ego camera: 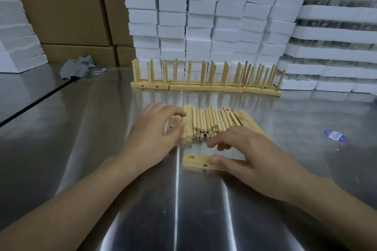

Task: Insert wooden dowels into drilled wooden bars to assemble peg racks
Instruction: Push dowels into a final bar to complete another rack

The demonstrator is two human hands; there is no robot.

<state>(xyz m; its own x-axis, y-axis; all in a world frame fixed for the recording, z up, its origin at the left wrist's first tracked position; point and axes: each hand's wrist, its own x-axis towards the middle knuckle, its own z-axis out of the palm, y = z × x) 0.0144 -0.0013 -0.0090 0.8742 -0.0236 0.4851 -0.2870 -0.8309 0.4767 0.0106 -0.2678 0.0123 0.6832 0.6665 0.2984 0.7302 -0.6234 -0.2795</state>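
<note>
Steel table [81, 128], foam stacks [204, 16]; left hand [157, 128], right hand [251, 153] relaxed (thumb on bar [195, 162]).

Bar [195, 162] before dowel pile [208, 122], racks [204, 85] behind it

Right hand [244, 155] thumb on drilled bar [196, 162]; left hand [157, 128] over bar stack [188, 124], beside dowels [208, 120].

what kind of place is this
Probably a small factory or packing workshop: steel worktable, stacks of white foam blocks, cardboard boxes, and a row of finished peg racks behind loose dowels.
</note>
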